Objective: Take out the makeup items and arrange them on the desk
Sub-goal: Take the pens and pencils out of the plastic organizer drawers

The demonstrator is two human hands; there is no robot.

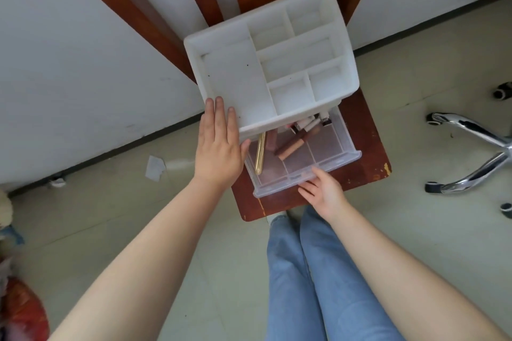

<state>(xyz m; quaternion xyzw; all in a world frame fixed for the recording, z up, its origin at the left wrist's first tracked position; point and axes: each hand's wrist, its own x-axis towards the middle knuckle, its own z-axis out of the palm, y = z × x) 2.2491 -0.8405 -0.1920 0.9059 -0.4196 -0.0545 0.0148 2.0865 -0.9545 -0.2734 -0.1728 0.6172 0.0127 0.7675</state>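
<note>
Lying in the drawer (327, 163) — makeup items (291, 144), between both hands.

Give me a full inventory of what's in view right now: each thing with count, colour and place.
organiser: one, white, on the stool, top compartments hold nothing
drawer: one, clear, pulled out of the organiser's front
gold tube: one, in the drawer's left compartment
brown tube: one, lying slanted in the drawer's middle
other makeup tubes: several, brown and white, at the drawer's back, partly hidden; exact count unclear
stool: one, reddish-brown wood, under the organiser
chair base: one, chrome with black castors, on the floor at right
paper scrap: one, white, on the floor at left
jeans: blue, bottom centre
left hand: flat against the organiser's left front corner
right hand: fingers at the drawer's front edge; grip unclear
</note>
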